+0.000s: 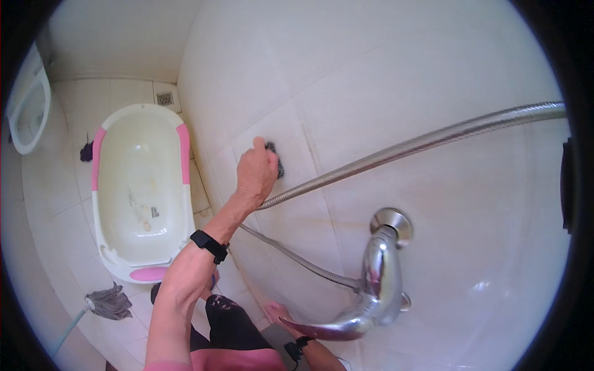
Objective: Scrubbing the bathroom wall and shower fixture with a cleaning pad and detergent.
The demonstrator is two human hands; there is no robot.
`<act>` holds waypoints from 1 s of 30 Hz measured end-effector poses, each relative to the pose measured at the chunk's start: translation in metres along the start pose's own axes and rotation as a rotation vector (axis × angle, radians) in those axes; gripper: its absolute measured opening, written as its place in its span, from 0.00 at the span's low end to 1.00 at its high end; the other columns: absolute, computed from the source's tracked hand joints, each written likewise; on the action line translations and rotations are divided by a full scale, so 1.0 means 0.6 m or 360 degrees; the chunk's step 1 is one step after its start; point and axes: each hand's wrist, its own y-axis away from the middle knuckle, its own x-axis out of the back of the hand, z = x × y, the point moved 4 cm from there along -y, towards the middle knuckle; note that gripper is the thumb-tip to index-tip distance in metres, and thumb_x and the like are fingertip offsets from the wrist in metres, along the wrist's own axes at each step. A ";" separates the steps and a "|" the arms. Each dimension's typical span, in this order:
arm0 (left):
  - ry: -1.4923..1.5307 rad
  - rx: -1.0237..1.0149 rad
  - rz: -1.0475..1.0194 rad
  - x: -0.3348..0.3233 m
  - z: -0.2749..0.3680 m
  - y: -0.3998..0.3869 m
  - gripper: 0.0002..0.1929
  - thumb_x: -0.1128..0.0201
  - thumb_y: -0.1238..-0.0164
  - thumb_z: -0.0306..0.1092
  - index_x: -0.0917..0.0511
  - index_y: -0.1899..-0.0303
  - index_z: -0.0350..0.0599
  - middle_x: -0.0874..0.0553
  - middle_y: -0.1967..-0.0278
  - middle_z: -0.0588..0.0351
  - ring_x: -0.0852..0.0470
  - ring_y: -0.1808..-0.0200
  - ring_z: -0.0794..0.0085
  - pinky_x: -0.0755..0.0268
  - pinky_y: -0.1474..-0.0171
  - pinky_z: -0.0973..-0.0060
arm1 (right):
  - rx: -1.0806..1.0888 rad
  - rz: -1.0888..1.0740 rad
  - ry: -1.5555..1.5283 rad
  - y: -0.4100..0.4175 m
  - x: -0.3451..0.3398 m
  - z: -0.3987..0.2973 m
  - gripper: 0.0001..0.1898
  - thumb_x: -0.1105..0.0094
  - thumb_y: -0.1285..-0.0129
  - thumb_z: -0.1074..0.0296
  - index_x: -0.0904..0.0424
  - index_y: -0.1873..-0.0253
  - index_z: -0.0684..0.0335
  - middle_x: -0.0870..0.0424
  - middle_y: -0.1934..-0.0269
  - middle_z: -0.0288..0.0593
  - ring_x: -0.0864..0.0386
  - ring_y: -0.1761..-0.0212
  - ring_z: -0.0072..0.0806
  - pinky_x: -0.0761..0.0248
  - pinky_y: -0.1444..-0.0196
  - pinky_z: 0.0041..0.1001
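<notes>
One of my hands, the left hand [256, 172], reaches up to the tiled wall [352, 83] with its fingers closed around a dark scrubbing pad [275, 160], which lies against the tiles. The metal shower hose [371, 157] passes just beside that wrist. Low in the view, my right hand [277, 311] is near the wall, partly behind the lever of the chrome mixer tap [383, 278]; whether it holds anything cannot be told.
A white and pink baby bathtub [144, 185] rests on the tiled floor by the wall. A floor drain [164, 98] lies beyond it. Further left are a toilet [32, 111], a dark cloth-like item [87, 152] and a string mop [109, 302].
</notes>
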 end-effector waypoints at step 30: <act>0.0471 -0.0082 -0.0109 0.263 -0.012 0.011 0.13 0.49 0.33 0.36 0.27 0.55 0.35 0.18 0.68 0.53 0.19 0.67 0.67 0.28 0.63 0.74 | -0.0152 0.0387 -0.0656 0.056 -0.062 0.161 0.09 0.48 0.39 0.65 0.21 0.61 0.61 0.23 0.76 0.33 0.28 0.78 0.19 0.34 0.79 0.19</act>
